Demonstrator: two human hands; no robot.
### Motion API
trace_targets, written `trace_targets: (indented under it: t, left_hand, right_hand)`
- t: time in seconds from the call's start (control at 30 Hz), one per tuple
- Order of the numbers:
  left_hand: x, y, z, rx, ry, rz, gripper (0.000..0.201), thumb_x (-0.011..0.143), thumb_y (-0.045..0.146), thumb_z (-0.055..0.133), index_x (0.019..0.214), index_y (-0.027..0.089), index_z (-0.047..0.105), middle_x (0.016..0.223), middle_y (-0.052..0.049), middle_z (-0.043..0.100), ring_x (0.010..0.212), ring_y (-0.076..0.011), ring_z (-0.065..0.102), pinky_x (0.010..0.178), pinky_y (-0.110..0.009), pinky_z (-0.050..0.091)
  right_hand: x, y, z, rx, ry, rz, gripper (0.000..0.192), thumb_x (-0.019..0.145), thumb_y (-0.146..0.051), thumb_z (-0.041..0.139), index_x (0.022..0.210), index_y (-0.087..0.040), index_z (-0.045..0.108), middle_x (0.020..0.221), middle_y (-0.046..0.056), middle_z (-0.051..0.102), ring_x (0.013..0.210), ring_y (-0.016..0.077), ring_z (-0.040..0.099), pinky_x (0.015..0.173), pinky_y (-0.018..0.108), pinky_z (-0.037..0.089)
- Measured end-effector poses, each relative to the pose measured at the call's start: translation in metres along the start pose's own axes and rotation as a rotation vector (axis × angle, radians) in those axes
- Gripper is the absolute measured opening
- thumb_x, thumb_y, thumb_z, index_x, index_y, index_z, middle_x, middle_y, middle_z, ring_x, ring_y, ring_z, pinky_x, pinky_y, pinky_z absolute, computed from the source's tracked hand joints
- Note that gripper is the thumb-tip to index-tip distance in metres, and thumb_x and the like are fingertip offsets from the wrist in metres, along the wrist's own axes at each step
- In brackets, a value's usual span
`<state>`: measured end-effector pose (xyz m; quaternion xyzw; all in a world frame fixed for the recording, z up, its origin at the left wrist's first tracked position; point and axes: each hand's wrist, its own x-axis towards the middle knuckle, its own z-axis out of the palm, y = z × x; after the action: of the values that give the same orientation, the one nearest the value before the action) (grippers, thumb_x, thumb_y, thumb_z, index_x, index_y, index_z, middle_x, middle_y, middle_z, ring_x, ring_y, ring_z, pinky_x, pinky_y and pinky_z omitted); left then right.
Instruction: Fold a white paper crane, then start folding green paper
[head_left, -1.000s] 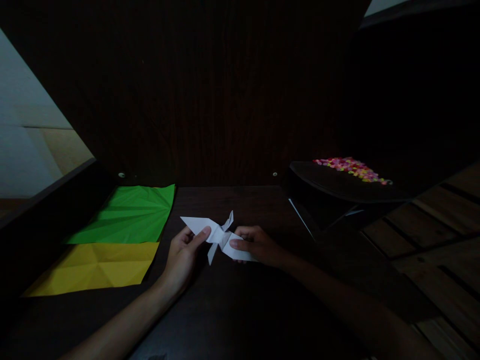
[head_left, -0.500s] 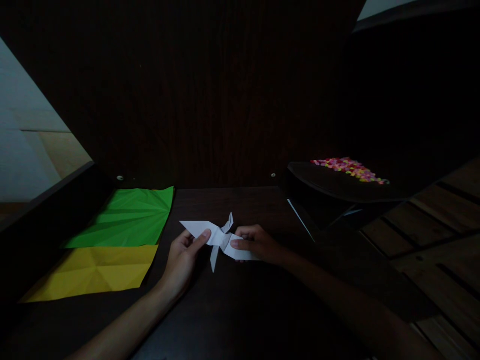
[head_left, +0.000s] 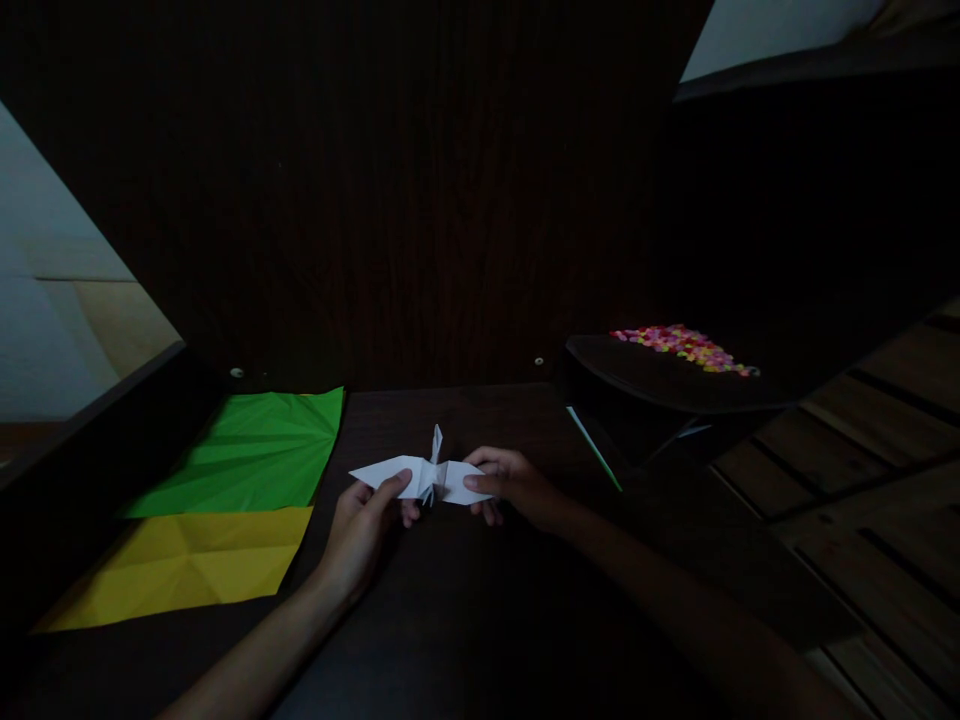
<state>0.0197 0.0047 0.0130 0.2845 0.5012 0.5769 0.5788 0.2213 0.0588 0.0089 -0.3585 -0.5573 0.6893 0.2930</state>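
Observation:
A white origami crane (head_left: 431,477) is held between both hands just above the dark table, its two wings spread to left and right. My left hand (head_left: 364,525) pinches the left wing, thumb on top and fingers beneath. On the other side, my right hand (head_left: 517,487) grips the right wing the same way. One narrow pointed end of the crane stands up at the far side; the near point is mostly tucked below the body and hard to make out.
Creased green paper (head_left: 255,445) and yellow paper (head_left: 187,565) lie at the left, beside a raised side board (head_left: 90,420). On the right, a rounded shelf (head_left: 660,390) carries a pile of small colourful pieces (head_left: 682,345). A dark upright panel (head_left: 375,200) closes the back.
The crane has turned from a slant to nearly level between my hands. Its near point, which stuck out toward me, now shows much shorter. The whole view has shifted slightly.

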Motion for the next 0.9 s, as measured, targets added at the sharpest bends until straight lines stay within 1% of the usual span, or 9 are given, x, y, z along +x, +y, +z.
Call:
trace_targets:
  t: [0.17, 0.37, 0.5, 0.6, 0.67, 0.7, 0.73, 0.8, 0.9]
  left_hand:
    - [0.002, 0.002, -0.001, -0.049, 0.010, -0.040, 0.027, 0.062, 0.029, 0.081, 0.070, 0.010, 0.064, 0.055, -0.003, 0.066, 0.050, -0.0161, 0.060, 0.051, -0.026, 0.046]
    - [0.007, 0.002, -0.004, -0.065, 0.009, -0.066, 0.029, 0.063, 0.032, 0.082, 0.069, 0.009, 0.065, 0.058, -0.005, 0.068, 0.053, -0.0169, 0.063, 0.054, -0.026, 0.048]
    - [0.010, 0.000, -0.007, -0.062, 0.021, -0.074, 0.028, 0.066, 0.032, 0.082, 0.065, 0.011, 0.063, 0.057, -0.007, 0.069, 0.053, -0.0179, 0.064, 0.057, -0.027, 0.050]
    - [0.013, -0.001, -0.011, -0.046, 0.000, -0.075, 0.028, 0.067, 0.032, 0.082, 0.062, 0.010, 0.064, 0.058, -0.008, 0.070, 0.054, -0.0174, 0.065, 0.059, -0.027, 0.051]
    - [0.014, 0.000, -0.014, -0.036, -0.041, -0.055, 0.026, 0.069, 0.031, 0.081, 0.068, 0.008, 0.069, 0.065, -0.009, 0.072, 0.057, -0.0161, 0.065, 0.060, -0.025, 0.052]
    - [0.015, 0.001, -0.016, -0.037, -0.062, -0.039, 0.025, 0.069, 0.030, 0.081, 0.074, 0.008, 0.071, 0.071, -0.009, 0.073, 0.060, -0.0156, 0.065, 0.061, -0.024, 0.052]
    - [0.015, 0.003, -0.018, -0.040, -0.079, -0.019, 0.026, 0.069, 0.028, 0.081, 0.083, 0.009, 0.073, 0.078, -0.008, 0.075, 0.063, -0.0153, 0.066, 0.060, -0.024, 0.052]
    - [0.017, 0.007, -0.021, -0.033, -0.066, -0.001, 0.035, 0.065, 0.025, 0.084, 0.095, 0.012, 0.073, 0.089, -0.007, 0.075, 0.071, -0.0157, 0.067, 0.061, -0.022, 0.053]
    - [0.019, 0.012, -0.024, -0.009, -0.046, -0.015, 0.039, 0.058, 0.022, 0.088, 0.094, 0.013, 0.075, 0.094, -0.007, 0.075, 0.079, -0.0179, 0.068, 0.063, -0.023, 0.056]
  right_hand:
    - [0.003, -0.001, -0.004, 0.007, 0.129, -0.024, 0.038, 0.069, -0.039, 0.074, 0.094, -0.014, 0.061, 0.062, 0.000, 0.068, 0.039, 0.0093, 0.054, 0.036, 0.019, 0.039]
    - [0.007, 0.002, -0.006, -0.007, 0.234, -0.091, 0.034, 0.068, -0.041, 0.073, 0.087, -0.013, 0.065, 0.062, 0.001, 0.068, 0.037, 0.0079, 0.050, 0.035, 0.019, 0.036]
    - [0.007, 0.003, -0.007, -0.051, 0.224, -0.113, 0.034, 0.070, -0.043, 0.072, 0.082, -0.012, 0.068, 0.061, 0.003, 0.069, 0.037, 0.0083, 0.051, 0.036, 0.020, 0.036]
    - [0.006, 0.002, -0.010, -0.061, 0.198, -0.117, 0.034, 0.070, -0.044, 0.072, 0.079, -0.011, 0.070, 0.061, 0.004, 0.069, 0.038, 0.0090, 0.053, 0.037, 0.020, 0.037]
    - [0.006, 0.001, -0.013, -0.049, 0.176, -0.098, 0.035, 0.069, -0.043, 0.073, 0.080, -0.010, 0.070, 0.061, 0.004, 0.069, 0.039, 0.0094, 0.053, 0.038, 0.021, 0.037]
    - [0.006, 0.001, -0.014, -0.041, 0.168, -0.084, 0.035, 0.069, -0.043, 0.073, 0.081, -0.010, 0.071, 0.060, 0.004, 0.069, 0.040, 0.0094, 0.053, 0.038, 0.021, 0.037]
    - [0.007, 0.001, -0.016, -0.031, 0.165, -0.072, 0.035, 0.068, -0.042, 0.074, 0.082, -0.010, 0.071, 0.060, 0.004, 0.069, 0.040, 0.0093, 0.053, 0.038, 0.021, 0.037]
    - [0.008, 0.002, -0.018, -0.008, 0.172, -0.054, 0.035, 0.067, -0.042, 0.075, 0.083, -0.010, 0.071, 0.059, 0.004, 0.069, 0.040, 0.0089, 0.052, 0.039, 0.021, 0.037]
    - [0.010, 0.002, -0.022, 0.026, 0.199, -0.037, 0.037, 0.067, -0.042, 0.076, 0.086, -0.010, 0.072, 0.059, 0.004, 0.068, 0.040, 0.0085, 0.050, 0.040, 0.021, 0.036]
